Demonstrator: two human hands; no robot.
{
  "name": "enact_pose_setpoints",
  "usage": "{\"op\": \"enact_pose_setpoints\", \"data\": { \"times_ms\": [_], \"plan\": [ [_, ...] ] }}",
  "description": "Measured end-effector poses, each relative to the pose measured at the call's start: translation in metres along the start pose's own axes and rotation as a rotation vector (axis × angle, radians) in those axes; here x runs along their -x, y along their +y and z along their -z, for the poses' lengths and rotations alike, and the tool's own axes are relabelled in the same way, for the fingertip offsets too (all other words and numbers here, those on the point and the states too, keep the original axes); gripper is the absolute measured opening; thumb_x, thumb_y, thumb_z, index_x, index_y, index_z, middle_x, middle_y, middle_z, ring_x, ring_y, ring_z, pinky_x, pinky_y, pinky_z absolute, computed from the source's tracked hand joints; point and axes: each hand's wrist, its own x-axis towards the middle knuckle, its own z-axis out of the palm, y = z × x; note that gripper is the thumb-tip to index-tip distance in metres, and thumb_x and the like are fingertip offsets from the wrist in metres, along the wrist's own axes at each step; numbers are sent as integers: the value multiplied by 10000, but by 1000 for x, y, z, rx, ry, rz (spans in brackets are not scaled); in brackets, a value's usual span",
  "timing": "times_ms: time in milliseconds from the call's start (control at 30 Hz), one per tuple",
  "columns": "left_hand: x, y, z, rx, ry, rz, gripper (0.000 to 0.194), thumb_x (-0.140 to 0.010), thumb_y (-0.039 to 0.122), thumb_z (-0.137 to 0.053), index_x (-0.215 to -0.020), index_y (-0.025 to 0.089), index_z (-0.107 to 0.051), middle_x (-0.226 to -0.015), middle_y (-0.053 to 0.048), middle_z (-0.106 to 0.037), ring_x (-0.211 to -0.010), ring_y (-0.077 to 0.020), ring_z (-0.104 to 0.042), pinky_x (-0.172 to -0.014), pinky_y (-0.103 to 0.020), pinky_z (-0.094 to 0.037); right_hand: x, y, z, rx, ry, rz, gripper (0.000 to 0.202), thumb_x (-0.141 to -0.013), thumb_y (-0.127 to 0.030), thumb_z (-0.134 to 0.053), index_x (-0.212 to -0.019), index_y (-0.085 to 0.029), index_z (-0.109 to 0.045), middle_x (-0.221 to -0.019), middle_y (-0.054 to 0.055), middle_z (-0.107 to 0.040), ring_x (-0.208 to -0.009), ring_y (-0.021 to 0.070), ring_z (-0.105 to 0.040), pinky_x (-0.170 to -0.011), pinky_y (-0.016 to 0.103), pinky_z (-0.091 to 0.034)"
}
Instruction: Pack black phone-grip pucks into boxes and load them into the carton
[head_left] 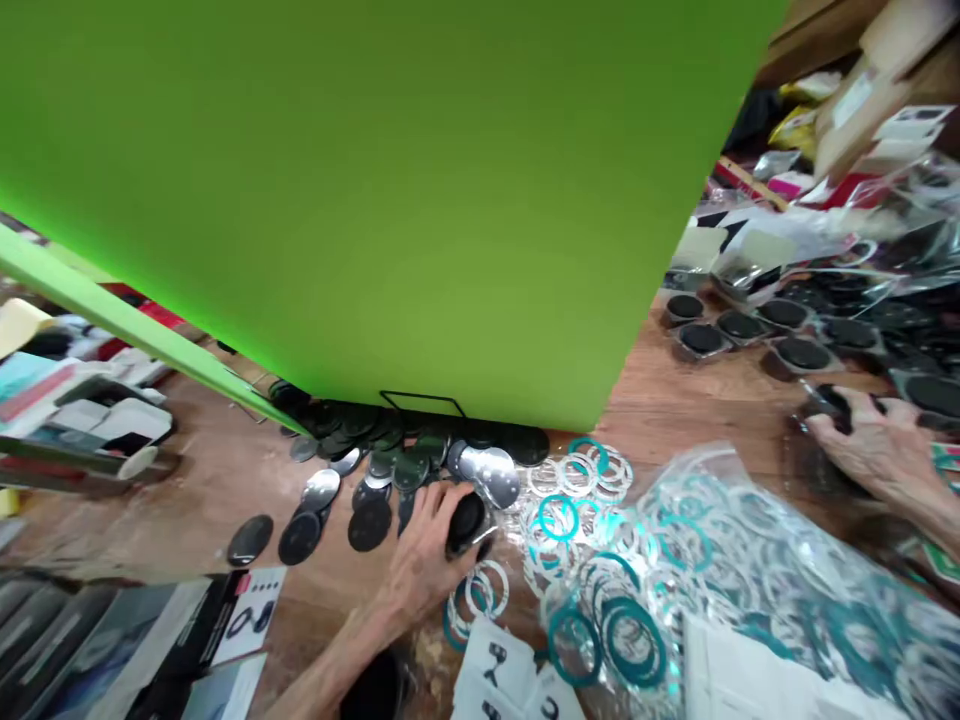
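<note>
My left hand [424, 550] is closed around a small black round piece [466, 520] in clear plastic wrap, low over the wooden table. Just beyond its fingers lie silver metal discs [495, 475] and black discs [369, 522] in a loose spread. White and teal rings [559, 517] lie to its right, some loose and some in a clear plastic bag [720, 470]. At the far right, my right hand [874, 440] has its fingers curled on a dark, plastic-wrapped round piece [825, 405]. Motion blurs it. More wrapped black round pieces [802, 352] sit beyond that hand.
A large green panel [375, 200] stands upright across the middle, with a thin black wire loop [424, 400] at its foot. Boxes [97, 640] line the lower left, and printed white cards [502, 665] lie at the front. An open tray [97, 420] stands left; packaging crowds the upper right.
</note>
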Motion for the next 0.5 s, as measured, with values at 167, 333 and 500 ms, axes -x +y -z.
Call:
{"op": "enact_pose_setpoints", "data": {
  "times_ms": [167, 333, 500],
  "plan": [
    [12, -28, -18, -88, -4, -96, 564, -751, 149, -594, -1285, 259, -454, -1212, -92, -471, -1114, -277, -485, -937, -444, -504, -9, -15, 42, 43, 107, 117, 488, -940, -388, -461, -1369, -159, -495, -1274, 243, -482, -1176, 290, -492, -866, 380, -391],
    [16, -31, -22, -76, -26, -136, 620, -712, 94, -571, -1298, 257, -446, -1228, -93, -459, -1121, -271, -481, -947, -436, -507, 19, -37, 86, -37, 138, 293, 463, -931, -314, -488, -1354, -126, -508, -1269, 186, -529, -1226, 227, -467, -968, 308, -382],
    [25, -27, -4, -21, -37, -149, 600, -719, 113, -574, -1288, 256, -449, -1235, -93, -457, -1168, -266, -477, -970, -408, -499, 116, -105, 90, -294, -12, 618, 473, -888, -300, -468, -1350, -206, -495, -1372, 124, -447, -1214, 225, -498, -1005, 339, -440]
  ]
}}
